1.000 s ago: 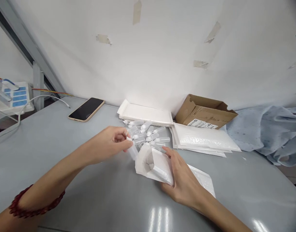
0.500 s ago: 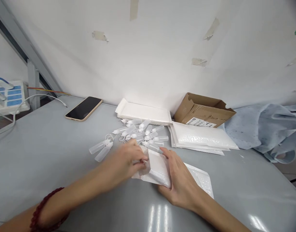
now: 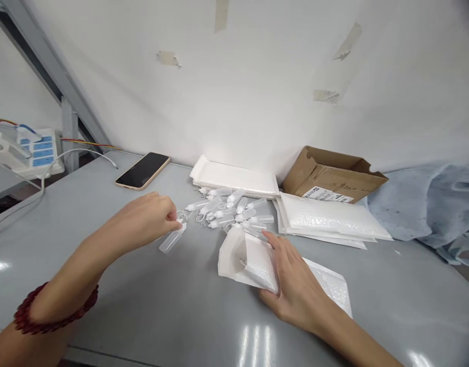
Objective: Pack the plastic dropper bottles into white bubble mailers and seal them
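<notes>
My left hand (image 3: 152,219) is over the left end of a pile of small clear squeeze bottles (image 3: 219,209) with white caps. Its thumb and fingertips are pinched at the cap of one squeeze bottle (image 3: 169,241), whose body slants down onto the table. My fingers hide part of the cap. My right hand (image 3: 291,275) grips a white bubble mailer (image 3: 261,262) from its right side, thumb below and fingers above. The mailer's flap side faces left with its mouth gaping, and a small pale tip shows inside the opening. Another bubble mailer (image 3: 336,285) lies partly under my right forearm.
White mailers (image 3: 238,176) are stacked against the wall, and more padded mailers (image 3: 326,216) lie at the right. Behind them stands an open cardboard box (image 3: 334,178) beside pale blue cloth (image 3: 418,204). A phone (image 3: 142,171), a white cable (image 3: 81,151) and a power strip (image 3: 43,148) are left.
My left hand has come out of the mailer's mouth and moved left to a squeeze bottle at the pile's edge. My right hand keeps its grip on the mailer. The view has shifted slightly.
</notes>
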`<state>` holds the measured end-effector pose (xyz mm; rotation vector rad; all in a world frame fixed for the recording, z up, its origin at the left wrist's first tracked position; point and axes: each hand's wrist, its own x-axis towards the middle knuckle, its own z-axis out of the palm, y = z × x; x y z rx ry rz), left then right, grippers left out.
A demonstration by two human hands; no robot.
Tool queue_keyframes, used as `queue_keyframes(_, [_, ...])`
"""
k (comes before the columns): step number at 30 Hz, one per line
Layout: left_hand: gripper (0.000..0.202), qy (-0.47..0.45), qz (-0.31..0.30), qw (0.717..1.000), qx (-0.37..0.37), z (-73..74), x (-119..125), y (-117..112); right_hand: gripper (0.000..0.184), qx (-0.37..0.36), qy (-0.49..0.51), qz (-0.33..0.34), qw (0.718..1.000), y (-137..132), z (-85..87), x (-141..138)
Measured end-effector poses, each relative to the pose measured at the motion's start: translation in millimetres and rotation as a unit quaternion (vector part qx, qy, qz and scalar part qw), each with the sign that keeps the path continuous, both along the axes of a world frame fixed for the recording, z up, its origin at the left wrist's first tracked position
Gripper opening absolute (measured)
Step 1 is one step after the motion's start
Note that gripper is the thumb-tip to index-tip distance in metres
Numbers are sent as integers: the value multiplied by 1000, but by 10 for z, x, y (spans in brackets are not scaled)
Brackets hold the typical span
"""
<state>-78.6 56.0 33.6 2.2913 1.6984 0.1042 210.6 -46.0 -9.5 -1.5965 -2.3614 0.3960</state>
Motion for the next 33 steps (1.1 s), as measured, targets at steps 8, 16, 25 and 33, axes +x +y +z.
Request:
queue_keyframes(8, [29,85,-23,994,-63,-107,246,-73,82,11,-8,8,1000,-20,2,-1])
queue_keyframes(16, [28,-254,-97,949,-161,181,242,-146,87,80,36,27,996,-28,29,52])
queue_keyframes(25, [19,-236,-185,936,-184,45,532,-326,83,94,15,33,995,-20,12,35])
queue_keyframes(33, [21,-160,-175,971,-40,-125,541,-364,84,86,-6,25,996,-15,-36,51])
